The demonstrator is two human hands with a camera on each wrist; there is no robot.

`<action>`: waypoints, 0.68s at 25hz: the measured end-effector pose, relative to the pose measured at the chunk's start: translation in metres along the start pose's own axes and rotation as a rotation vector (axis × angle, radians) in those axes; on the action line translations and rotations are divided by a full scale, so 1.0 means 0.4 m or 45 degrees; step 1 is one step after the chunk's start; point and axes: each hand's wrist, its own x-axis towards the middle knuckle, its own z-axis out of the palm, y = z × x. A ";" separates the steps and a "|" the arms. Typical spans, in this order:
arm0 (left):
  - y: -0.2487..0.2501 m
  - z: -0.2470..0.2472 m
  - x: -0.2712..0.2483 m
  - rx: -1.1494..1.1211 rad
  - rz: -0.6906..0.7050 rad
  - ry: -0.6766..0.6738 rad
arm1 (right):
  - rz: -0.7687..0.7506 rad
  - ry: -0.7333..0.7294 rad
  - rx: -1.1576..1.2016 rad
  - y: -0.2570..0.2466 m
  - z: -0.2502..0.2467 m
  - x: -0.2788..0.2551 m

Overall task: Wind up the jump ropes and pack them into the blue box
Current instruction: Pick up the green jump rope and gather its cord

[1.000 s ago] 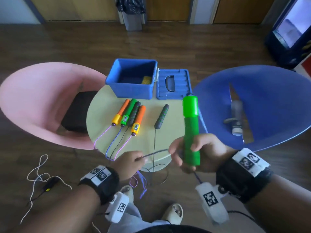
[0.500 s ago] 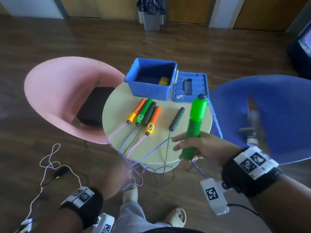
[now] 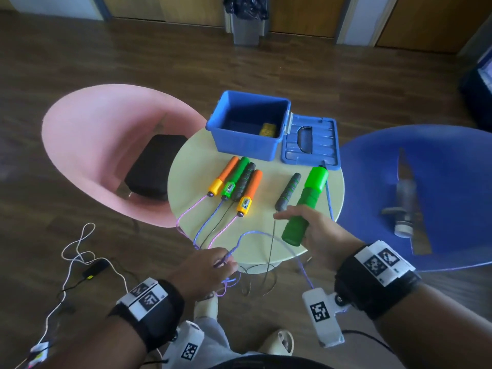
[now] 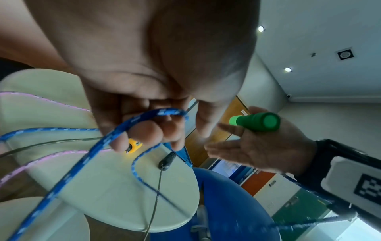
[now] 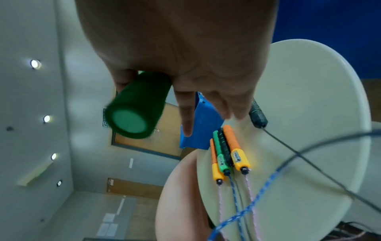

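while the right hand props the thick green foam-covered handle between thumb and palm, fingers spread, the left hand beside it pinches the blue braided cord, likely for winding, the open blue plastic box beyond both.

Below me the dark wood floor runs to wooden doors with a grey bin before them; a pink chair stands at my left, a blue chair at my right, a round pale table between; white cable trails the floor; ceiling spotlights glow.
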 end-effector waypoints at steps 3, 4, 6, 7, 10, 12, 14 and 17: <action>0.053 0.015 0.015 -0.062 -0.030 -0.115 | 0.039 -0.386 0.326 -0.042 0.007 -0.040; 0.081 0.026 0.025 -0.122 -0.061 -0.133 | 0.035 -0.480 0.360 -0.051 0.014 -0.049; 0.123 0.043 0.047 -0.161 -0.002 -0.162 | 0.011 -0.606 0.385 -0.061 0.027 -0.056; 0.152 0.049 0.049 -0.197 0.084 -0.191 | 0.009 -0.658 0.378 -0.065 0.034 -0.060; 0.235 0.077 0.048 -0.316 0.258 -0.337 | 0.064 -0.836 0.296 -0.067 0.038 -0.071; 0.262 0.113 0.081 -0.112 0.199 -0.267 | 0.119 -0.925 0.030 -0.065 0.029 -0.087; 0.206 0.081 0.068 0.531 0.266 -0.060 | 0.048 -0.760 -0.557 -0.063 0.005 -0.096; 0.211 0.057 0.099 0.079 0.214 -0.125 | -0.244 -0.167 -1.109 -0.068 -0.048 -0.103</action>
